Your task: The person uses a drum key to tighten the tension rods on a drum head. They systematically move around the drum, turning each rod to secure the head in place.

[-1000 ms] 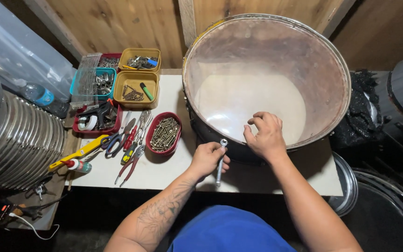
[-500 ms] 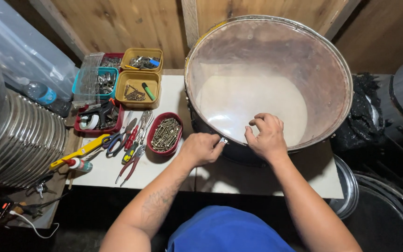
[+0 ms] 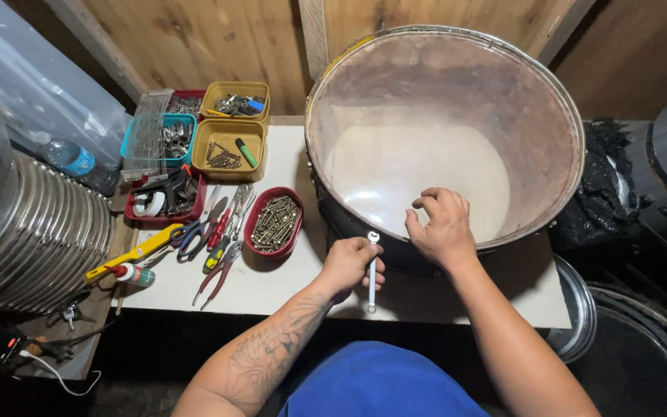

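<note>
A slim silver wrench is clasped in the closed left hand, just below centre of the frame. Its long axis runs nearly straight up and down the picture, the upper head touching the near rim of the large drum on the bench. The right hand, just right of the wrench head, is curled over the same rim, gripping nothing else.
</note>
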